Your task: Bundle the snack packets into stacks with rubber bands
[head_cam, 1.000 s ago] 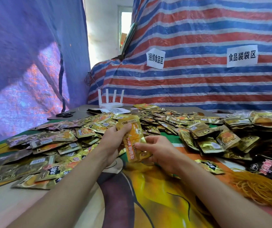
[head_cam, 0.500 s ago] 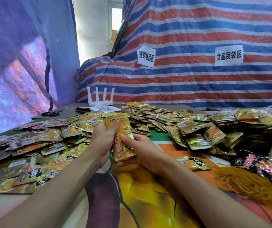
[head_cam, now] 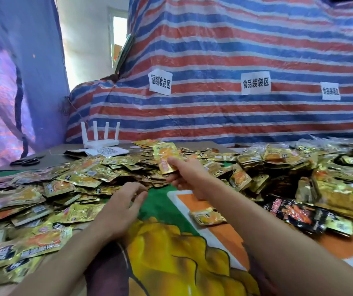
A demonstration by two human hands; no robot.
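Note:
My right hand grips a small stack of gold and orange snack packets, held upright over the far part of the pile. My left hand hovers lower and nearer, fingers spread and slightly bent, holding nothing, beside the loose gold packets that cover the left of the table. A single packet lies flat on the orange patch of the printed table cover. No rubber bands show in this frame.
More gold packets and a few black and red ones are heaped at the right. A white router, a QR sheet and black scissors sit at the back left. A striped tarp with paper labels closes the back.
My left hand has let go of the stack and dropped toward the loose packets. My right hand has carried the stack forward and up over the pile. The view has shifted left, hiding the rubber bands.

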